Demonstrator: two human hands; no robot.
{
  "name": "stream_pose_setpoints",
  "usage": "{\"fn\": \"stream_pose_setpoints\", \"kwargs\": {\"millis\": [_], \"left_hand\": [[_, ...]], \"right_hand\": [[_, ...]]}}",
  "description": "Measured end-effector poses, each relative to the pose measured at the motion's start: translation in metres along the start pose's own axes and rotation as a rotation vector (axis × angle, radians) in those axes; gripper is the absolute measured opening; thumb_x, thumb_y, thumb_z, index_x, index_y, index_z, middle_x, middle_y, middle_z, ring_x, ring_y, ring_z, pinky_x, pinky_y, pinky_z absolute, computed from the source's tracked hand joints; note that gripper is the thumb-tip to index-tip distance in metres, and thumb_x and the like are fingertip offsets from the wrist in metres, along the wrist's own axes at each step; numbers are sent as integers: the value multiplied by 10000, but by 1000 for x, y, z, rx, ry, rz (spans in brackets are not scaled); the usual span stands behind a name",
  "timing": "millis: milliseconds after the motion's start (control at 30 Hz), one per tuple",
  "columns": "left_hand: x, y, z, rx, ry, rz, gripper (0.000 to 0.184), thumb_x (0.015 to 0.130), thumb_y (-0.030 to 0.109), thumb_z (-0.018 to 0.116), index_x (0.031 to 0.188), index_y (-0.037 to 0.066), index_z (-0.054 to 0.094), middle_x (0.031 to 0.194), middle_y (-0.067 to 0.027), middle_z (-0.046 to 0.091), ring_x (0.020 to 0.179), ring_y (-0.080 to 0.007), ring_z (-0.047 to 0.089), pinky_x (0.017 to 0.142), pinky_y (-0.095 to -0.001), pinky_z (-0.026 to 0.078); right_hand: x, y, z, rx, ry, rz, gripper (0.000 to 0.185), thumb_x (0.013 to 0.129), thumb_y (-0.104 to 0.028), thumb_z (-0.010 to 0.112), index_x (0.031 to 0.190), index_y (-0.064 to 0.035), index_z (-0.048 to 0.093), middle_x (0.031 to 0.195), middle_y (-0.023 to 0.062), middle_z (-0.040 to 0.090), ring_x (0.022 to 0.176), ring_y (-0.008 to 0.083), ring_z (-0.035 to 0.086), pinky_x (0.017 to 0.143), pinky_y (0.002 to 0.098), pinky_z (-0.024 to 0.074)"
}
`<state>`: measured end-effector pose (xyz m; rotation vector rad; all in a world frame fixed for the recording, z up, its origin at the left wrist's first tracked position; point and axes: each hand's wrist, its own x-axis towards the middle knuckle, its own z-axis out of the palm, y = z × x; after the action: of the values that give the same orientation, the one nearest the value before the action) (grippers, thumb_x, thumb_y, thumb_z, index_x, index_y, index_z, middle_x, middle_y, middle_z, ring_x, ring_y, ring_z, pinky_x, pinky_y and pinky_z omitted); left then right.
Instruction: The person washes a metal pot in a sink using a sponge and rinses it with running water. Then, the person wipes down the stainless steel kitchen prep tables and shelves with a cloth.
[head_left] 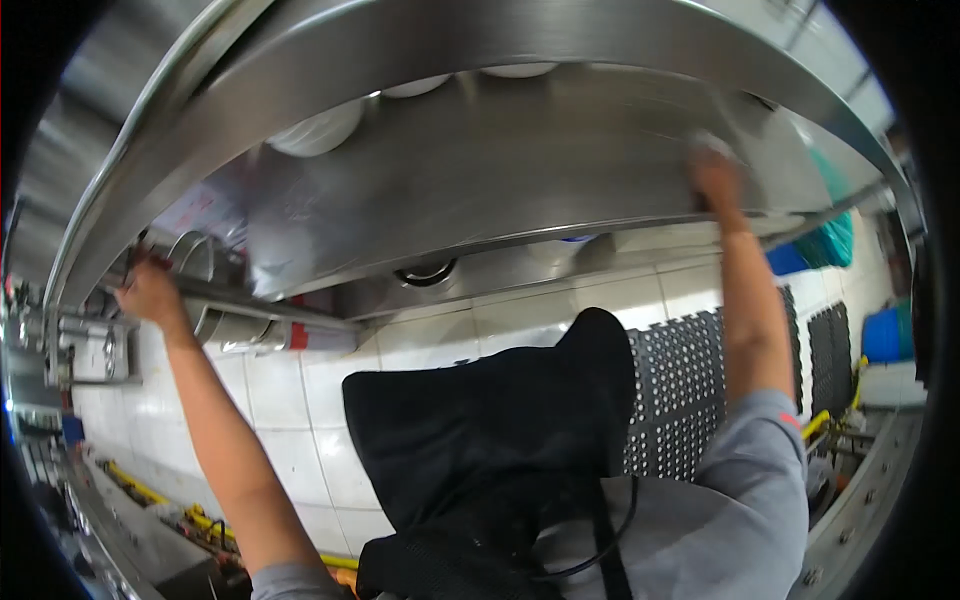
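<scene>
My right hand (716,178) reaches over the steel counter (520,150), near its right end. It is blurred by motion, with something pale at the fingertips that I cannot make out. At the left, my left hand (150,290) is closed by the counter's left end, at a dark, thin thing too small to name. White bowls (318,130) stand along the far side of the counter. Beside my left hand are metal pots (195,255) on a lower level.
A steel shelf edge (480,32) arches above the counter. Below it, a lower shelf holds a round metal container (427,272). Black perforated mats (680,385) lie on the white tiled floor. A green bag (838,235) hangs at the right, near a blue bin (886,335).
</scene>
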<state>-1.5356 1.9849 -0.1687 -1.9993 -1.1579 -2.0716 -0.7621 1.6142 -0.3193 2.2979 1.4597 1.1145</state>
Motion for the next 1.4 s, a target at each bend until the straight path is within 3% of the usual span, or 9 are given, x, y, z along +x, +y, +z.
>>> {"fn": "stream_pose_setpoints", "kwargs": {"millis": [167, 267, 367, 533, 667, 767, 967, 1067, 1400], "left_hand": [[4, -2, -7, 351, -19, 82, 318, 870, 285, 599, 753, 8, 705, 629, -70, 674, 577, -177, 629, 617, -352, 491], [5, -3, -8, 274, -46, -22, 329, 878, 316, 589, 759, 37, 715, 629, -65, 673, 621, -196, 643, 663, -383, 491], [6, 1, -15, 406, -133, 29, 338, 885, 321, 572, 741, 48, 708, 651, -74, 671, 652, -198, 634, 703, -385, 483], [7, -20, -10, 225, -57, -20, 295, 878, 289, 636, 902, 7, 720, 733, -82, 691, 645, -174, 619, 666, -327, 476], [-2, 15, -5, 94, 26, -219, 300, 887, 278, 605, 942, 4, 717, 681, -61, 650, 617, -172, 582, 680, -330, 478], [6, -25, -15, 277, -85, -186, 306, 883, 219, 564, 1036, -12, 695, 781, -101, 675, 649, -170, 622, 578, -311, 488], [8, -35, -20, 87, -57, -133, 313, 910, 248, 586, 981, -41, 682, 747, -92, 643, 618, -160, 582, 576, -299, 483], [8, -32, -22, 183, -139, -156, 306, 914, 256, 590, 937, -40, 669, 727, -93, 630, 609, -157, 565, 587, -303, 472], [-4, -6, -12, 229, -55, -146, 438, 914, 339, 555, 729, -45, 657, 656, -103, 637, 612, -188, 589, 651, -346, 472]], "right_hand": [[97, -258, -200, 934, -216, 88, 226, 784, -280, 585, 775, -75, 681, 787, 150, 674, 721, 312, 657, 743, 430, 511], [82, -347, -276, 1136, 212, -475, 180, 781, -233, 595, 813, -75, 674, 1057, 128, 674, 1052, 375, 606, 926, 510, 443], [51, -302, -269, 1287, 235, -365, 228, 779, -241, 604, 948, -111, 684, 1145, 105, 649, 1119, 354, 579, 993, 501, 419], [-21, -71, -60, 438, 471, -113, 314, 871, -347, 576, 1133, -196, 661, 1230, 84, 622, 1188, 321, 537, 987, 487, 428], [-77, 117, 14, 492, -127, 705, 473, 904, -348, 508, 1274, -62, 574, 1210, 208, 613, 1157, 397, 552, 1022, 490, 403], [-105, 124, 102, 229, 24, 666, 523, 914, -345, 513, 1339, -39, 509, 1285, 241, 552, 1236, 432, 475, 1083, 502, 327], [-62, -172, -77, 859, 615, 495, 632, 795, -236, 566, 1388, -59, 432, 1382, 187, 451, 1368, 440, 300, 1142, 601, 128], [-68, -164, -70, 708, 624, 87, 619, 750, -275, 604, 1331, -91, 495, 1349, 153, 477, 1344, 404, 351, 1140, 600, 149], [-63, 57, 22, 204, -8, 478, 444, 920, -317, 484, 1287, -82, 567, 1223, 167, 591, 1195, 366, 503, 1058, 524, 338]]}}
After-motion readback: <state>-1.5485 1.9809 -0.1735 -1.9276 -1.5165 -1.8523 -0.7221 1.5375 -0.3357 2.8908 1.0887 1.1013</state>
